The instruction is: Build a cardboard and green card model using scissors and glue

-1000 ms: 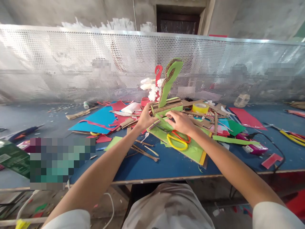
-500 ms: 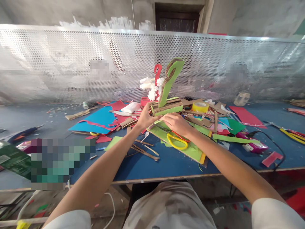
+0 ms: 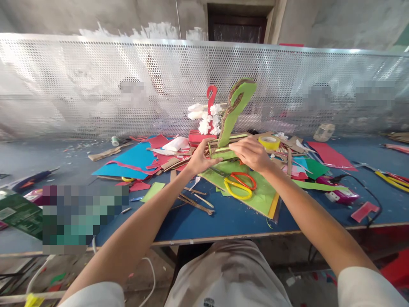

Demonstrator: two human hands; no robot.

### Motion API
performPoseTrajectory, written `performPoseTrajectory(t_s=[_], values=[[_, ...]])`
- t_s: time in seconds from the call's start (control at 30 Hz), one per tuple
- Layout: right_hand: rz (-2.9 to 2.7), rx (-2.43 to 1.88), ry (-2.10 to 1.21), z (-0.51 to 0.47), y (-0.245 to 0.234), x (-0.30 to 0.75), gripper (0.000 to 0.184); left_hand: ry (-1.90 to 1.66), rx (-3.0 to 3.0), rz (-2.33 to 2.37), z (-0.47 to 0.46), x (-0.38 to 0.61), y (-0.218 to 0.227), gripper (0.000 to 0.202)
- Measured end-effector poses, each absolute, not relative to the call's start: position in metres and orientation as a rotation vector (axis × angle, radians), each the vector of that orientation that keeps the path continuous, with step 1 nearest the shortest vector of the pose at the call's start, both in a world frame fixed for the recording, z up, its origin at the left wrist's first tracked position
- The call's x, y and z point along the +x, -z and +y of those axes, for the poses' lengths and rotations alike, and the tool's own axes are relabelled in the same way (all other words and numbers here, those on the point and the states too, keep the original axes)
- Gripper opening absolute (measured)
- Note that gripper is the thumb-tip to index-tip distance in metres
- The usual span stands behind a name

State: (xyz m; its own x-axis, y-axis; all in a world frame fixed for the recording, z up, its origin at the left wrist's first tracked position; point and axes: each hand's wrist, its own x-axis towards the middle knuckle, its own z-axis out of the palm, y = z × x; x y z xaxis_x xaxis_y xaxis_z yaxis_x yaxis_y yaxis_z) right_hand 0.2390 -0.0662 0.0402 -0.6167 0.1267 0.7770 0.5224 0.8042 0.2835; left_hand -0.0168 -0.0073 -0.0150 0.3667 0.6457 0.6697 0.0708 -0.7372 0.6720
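Note:
A green cardboard swan model (image 3: pixel 234 111) stands on a flat cardboard base (image 3: pixel 225 150) at the table's middle. My left hand (image 3: pixel 200 157) grips the base's left end, fingers curled round its edge. From the right, my right hand (image 3: pixel 252 152) holds the same base with its fingers closed over the top. Just below the hands, scissors with yellow and red handles (image 3: pixel 238 184) lie on a green sheet (image 3: pixel 255 197). A red and white swan model (image 3: pixel 207 117) stands behind.
Coloured paper scraps, cardboard strips (image 3: pixel 193 204) and a blue sheet (image 3: pixel 131 161) litter the blue table (image 3: pixel 220 221). A yellow tape roll (image 3: pixel 269 142) sits right of the model. A perforated metal screen (image 3: pixel 96 85) closes the back. A glue gun (image 3: pixel 338 197) lies right.
My right hand rose from the green sheet by the scissors up to the base. The green swan model shifted slightly right and now leans less to the left.

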Motion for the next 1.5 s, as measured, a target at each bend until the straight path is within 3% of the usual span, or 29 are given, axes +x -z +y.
performPoseTrajectory(t_s=[0.83,1.5], values=[[-2.252,-0.533,0.532,-0.054,-0.033,0.242,0.029,-1.274,2.118,0.619,-0.014,-0.017,0.017,0.082],[-2.304,-0.486,0.738,-0.053,-0.037,0.251,0.034,-1.209,2.105,0.637,-0.013,-0.019,0.019,0.088]])
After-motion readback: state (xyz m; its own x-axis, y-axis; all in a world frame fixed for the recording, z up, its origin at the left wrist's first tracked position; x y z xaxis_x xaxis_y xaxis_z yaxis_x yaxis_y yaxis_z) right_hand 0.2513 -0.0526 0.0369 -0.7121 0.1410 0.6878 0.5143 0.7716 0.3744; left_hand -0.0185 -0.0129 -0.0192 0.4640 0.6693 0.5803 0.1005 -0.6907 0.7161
